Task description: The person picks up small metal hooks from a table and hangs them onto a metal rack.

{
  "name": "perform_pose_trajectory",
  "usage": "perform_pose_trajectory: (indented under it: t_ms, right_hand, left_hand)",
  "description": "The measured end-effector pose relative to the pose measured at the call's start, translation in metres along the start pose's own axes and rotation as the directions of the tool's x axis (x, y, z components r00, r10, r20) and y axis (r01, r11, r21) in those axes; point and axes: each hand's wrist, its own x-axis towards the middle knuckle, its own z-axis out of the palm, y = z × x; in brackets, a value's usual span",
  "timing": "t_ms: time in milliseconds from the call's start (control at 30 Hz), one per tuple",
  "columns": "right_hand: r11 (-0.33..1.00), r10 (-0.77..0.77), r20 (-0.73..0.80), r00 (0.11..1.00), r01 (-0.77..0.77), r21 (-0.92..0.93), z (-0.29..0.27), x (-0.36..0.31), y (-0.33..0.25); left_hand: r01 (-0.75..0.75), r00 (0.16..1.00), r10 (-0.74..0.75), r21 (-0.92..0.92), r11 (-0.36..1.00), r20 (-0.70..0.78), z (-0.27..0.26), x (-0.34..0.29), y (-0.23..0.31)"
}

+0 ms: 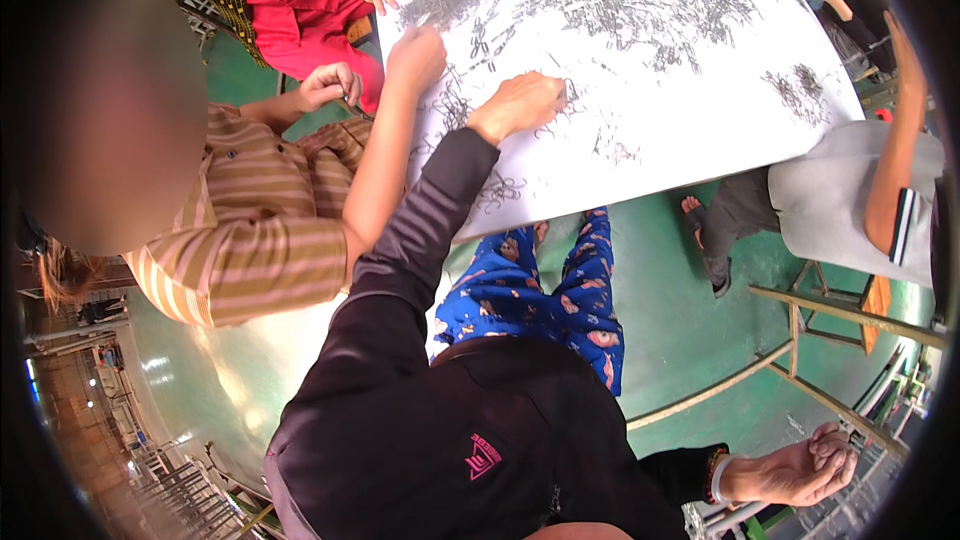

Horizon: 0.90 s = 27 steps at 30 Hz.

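Note:
My left hand (525, 103) reaches over the white table (700, 130), its fingers bent down and closed among small dark bent metal pieces (572, 95), hook-like in shape. Whatever those fingers grip is hidden beneath them. My right hand (800, 470) is away from the table at the lower right, palm turned up. Its fingers are curled together, and I cannot make out anything between them. Close to my left hand lie more loose hooks (500, 192) by the near table edge and a scattered group (615, 145) to the right.
A large spread of metal pieces (650, 0) covers the far tabletop; a smaller heap (798, 95) lies right. On my left, a co-worker in a striped shirt (270, 210) has one hand (415, 60) over the table. Others work beyond and right. A metal-framed stool (795, 340) stands right.

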Motion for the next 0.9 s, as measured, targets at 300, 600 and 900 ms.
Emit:
perform_pose_trajectory:
  t_ms: [300, 600, 900]
  right_hand:
    - [0.968, 0.250, 0.038, 0.968, -0.249, -0.013, 0.043, 0.002, 0.072]
    - [0.745, 0.666, 0.479, 0.571, -0.493, -0.449, 0.194, -0.035, 0.226]
    - [0.842, 0.259, 0.833, 0.490, 0.309, -0.443, 0.322, -0.100, 0.302]
  left_hand:
    - [-0.035, 0.919, -0.063, -0.240, 0.970, -0.389, -0.013, 0.025, -0.031]
    - [-0.194, 0.954, 0.226, 0.171, 0.966, -0.196, -0.001, 0.058, -0.074]
    - [-0.149, 0.948, 0.156, 0.047, 0.988, -0.277, -0.006, 0.017, -0.015]
